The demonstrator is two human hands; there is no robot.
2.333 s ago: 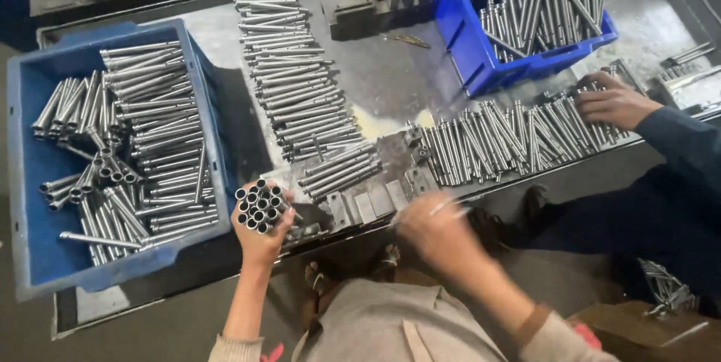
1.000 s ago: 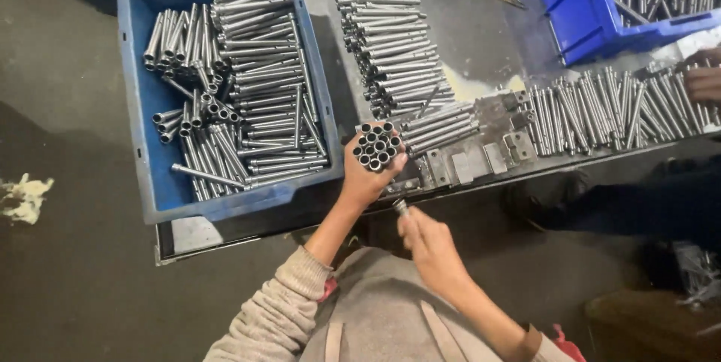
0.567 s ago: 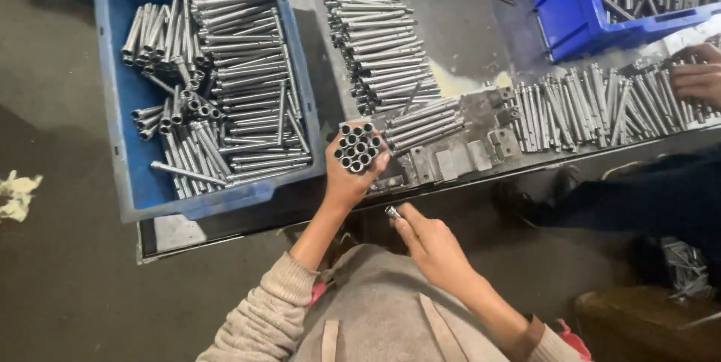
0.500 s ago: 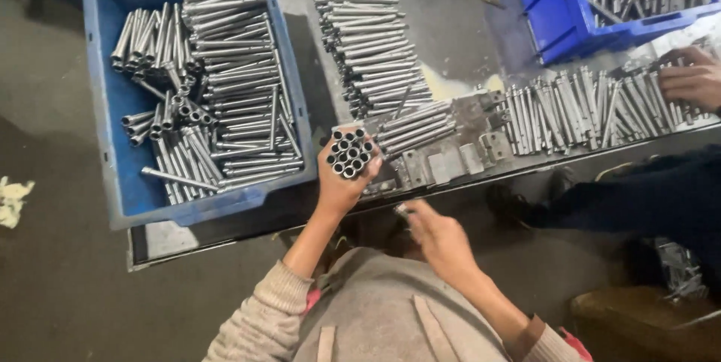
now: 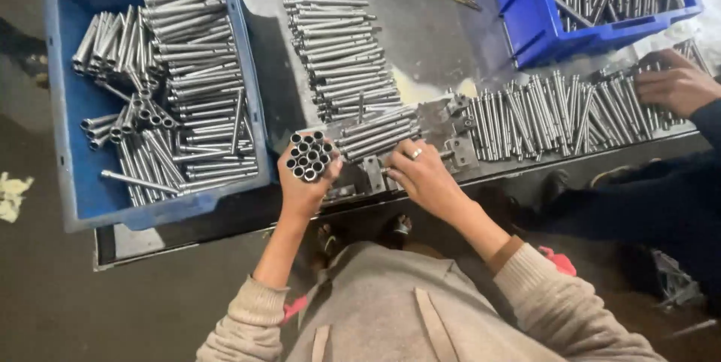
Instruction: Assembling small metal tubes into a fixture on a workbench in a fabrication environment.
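My left hand (image 5: 304, 185) grips a bundle of several short metal tubes (image 5: 309, 155), held upright so their open ends face the camera. My right hand (image 5: 422, 174), with a ring on one finger, rests on the front edge of the metal bench, fingers curled by a small steel fixture (image 5: 457, 152) and the near end of a row of tubes (image 5: 375, 133). Whether it pinches a tube cannot be told. A long column of stacked tubes (image 5: 334, 39) runs up the bench above my hands.
A blue bin (image 5: 75, 99) full of tubes stands at the left. A second blue bin (image 5: 541, 20) with tubes is at the upper right. Another person's hand (image 5: 676, 84) lies on a row of tubes (image 5: 556, 110) at the right. Dark floor lies below the bench.
My right hand has come up from my lap to the bench edge by the fixture. My left hand still holds the bundle, shifted slightly right in view as the camera moved.
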